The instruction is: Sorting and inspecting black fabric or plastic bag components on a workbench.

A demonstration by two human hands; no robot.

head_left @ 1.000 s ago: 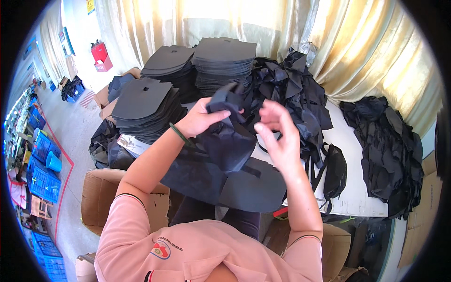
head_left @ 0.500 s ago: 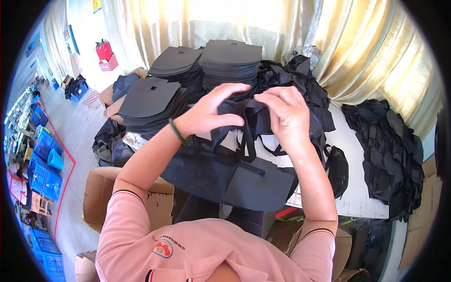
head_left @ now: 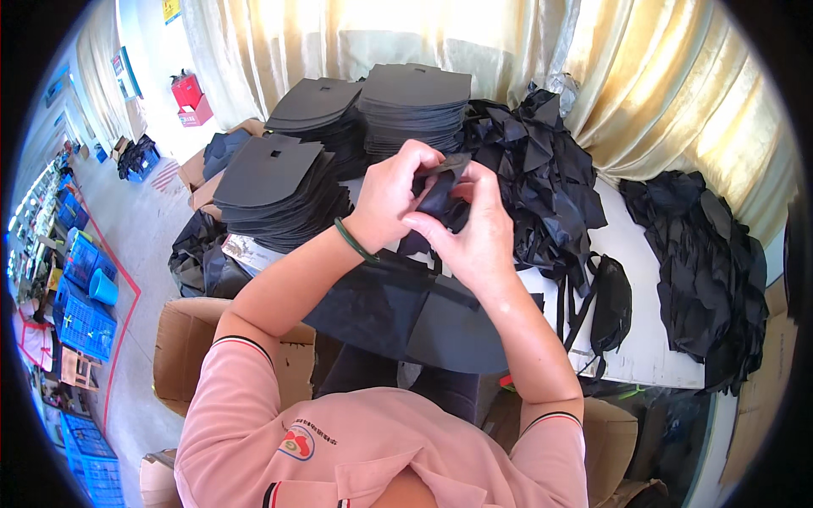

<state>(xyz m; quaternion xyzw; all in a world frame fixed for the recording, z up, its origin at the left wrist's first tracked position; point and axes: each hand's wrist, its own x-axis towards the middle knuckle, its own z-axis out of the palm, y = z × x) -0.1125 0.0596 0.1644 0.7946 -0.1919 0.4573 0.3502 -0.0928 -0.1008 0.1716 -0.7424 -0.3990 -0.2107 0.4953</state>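
Note:
Both hands are raised over the near side of the table, closed around a small folded piece of black fabric (head_left: 439, 191). My left hand (head_left: 391, 196), with a dark green bangle at the wrist, grips its left side. On its right side, my right hand (head_left: 476, 229) pinches it with thumb and fingers. What part of the fabric the fingers cover is hidden. Below the hands a larger dark fabric piece (head_left: 364, 305) hangs over the table's near edge. A dark grey stiff panel (head_left: 453, 332) lies on it, partly behind my right forearm.
Stacks of dark grey panels (head_left: 273, 182) stand at the left and back of the white table (head_left: 631, 271). Black fabric pieces (head_left: 542, 186) are heaped at the back right, with another pile (head_left: 699, 271) farther right. A cardboard box (head_left: 188, 351) is below at left.
My hands have come closer together and closed on the black fabric. Before, they were spread wider, with black straps hanging below them. My right forearm has shifted left.

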